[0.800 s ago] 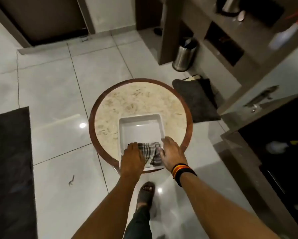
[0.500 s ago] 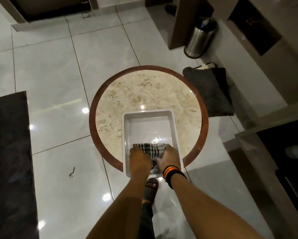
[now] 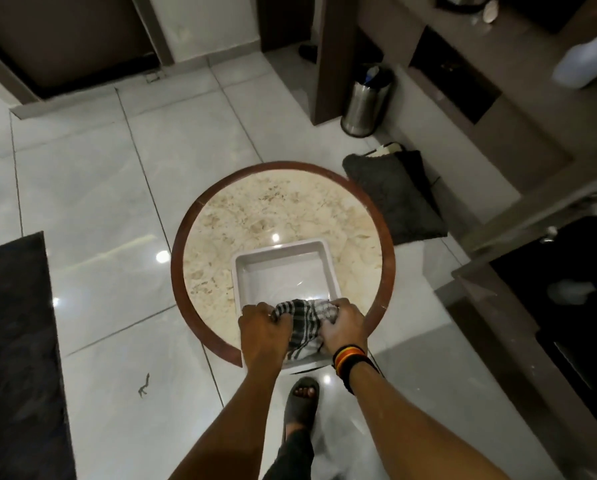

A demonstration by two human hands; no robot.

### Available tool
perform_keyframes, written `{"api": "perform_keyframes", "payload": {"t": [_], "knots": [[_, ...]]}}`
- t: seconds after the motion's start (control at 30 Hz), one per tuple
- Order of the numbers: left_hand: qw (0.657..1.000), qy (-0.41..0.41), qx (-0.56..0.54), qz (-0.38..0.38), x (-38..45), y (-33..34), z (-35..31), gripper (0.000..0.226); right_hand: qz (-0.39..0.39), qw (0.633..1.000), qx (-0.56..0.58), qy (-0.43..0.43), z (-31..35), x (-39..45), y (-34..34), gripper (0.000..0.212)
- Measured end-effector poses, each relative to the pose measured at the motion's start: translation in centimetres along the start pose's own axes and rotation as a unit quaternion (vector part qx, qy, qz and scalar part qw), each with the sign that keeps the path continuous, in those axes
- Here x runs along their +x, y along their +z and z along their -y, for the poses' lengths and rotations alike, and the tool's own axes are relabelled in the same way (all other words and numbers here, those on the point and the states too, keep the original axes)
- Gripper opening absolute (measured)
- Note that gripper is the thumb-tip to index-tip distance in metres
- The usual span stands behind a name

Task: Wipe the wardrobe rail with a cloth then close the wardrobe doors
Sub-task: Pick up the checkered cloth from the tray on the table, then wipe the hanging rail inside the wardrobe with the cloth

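Observation:
A black-and-white checked cloth [image 3: 304,323] lies bunched at the near end of a white rectangular tray [image 3: 283,254]. The tray sits on a round marble-topped table [image 3: 255,209] with a brown rim. My left hand [image 3: 262,332] grips the cloth's left side and my right hand [image 3: 342,325], with a striped wristband, grips its right side. Both sets of fingers are curled into the fabric. At the right edge stands dark furniture with an open front [image 3: 567,306]; I cannot tell whether it is the wardrobe, and no rail shows.
A steel bin [image 3: 364,105] stands by a brown post beyond the table. A dark cushion [image 3: 394,195] lies on the tiles at the table's right. A black mat [image 3: 16,358] covers the floor at left. My sandalled foot [image 3: 302,403] is under the table's near edge.
Both hands went from resting flat on the cloth to clenching it, bunching the fabric up between them. The camera view shifted while the tray stayed in place.

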State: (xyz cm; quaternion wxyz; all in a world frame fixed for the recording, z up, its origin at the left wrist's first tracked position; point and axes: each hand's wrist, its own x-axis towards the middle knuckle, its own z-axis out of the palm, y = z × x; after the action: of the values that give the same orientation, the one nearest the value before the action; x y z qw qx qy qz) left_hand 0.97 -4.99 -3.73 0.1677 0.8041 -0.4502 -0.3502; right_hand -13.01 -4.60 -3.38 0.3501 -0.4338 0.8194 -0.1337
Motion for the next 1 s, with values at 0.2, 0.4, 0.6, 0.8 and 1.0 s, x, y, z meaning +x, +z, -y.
{"api": "perform_keyframes", "payload": {"t": [0.2, 0.4, 0.6, 0.8, 1.0], "knots": [[0.988, 0.056, -0.093, 0.111, -5.8, -2.9, -6.9, 0.02, -0.103, 0.993, 0.049, 0.023, -0.8, -4.8, -10.3, 0.036], [0.959, 0.158, -0.141, 0.19, -15.2, -2.6, -17.5, 0.012, -0.236, 0.963, 0.117, 0.055, -5.1, -10.2, -23.5, 0.03], [0.908, 0.302, -0.149, 0.25, -24.9, -1.3, -29.7, 0.013, -0.363, 0.925, 0.099, 0.051, -9.7, -15.4, -38.1, 0.039], [0.849, 0.44, -0.144, 0.256, -34.2, -3.1, -43.7, 0.027, -0.465, 0.877, 0.114, 0.043, -11.4, -20.8, -52.6, 0.041], [0.779, 0.541, -0.17, 0.267, -41.2, -4.7, -56.3, 0.024, -0.572, 0.808, 0.136, 0.04, -10.5, -24.0, -64.5, 0.039]]}}
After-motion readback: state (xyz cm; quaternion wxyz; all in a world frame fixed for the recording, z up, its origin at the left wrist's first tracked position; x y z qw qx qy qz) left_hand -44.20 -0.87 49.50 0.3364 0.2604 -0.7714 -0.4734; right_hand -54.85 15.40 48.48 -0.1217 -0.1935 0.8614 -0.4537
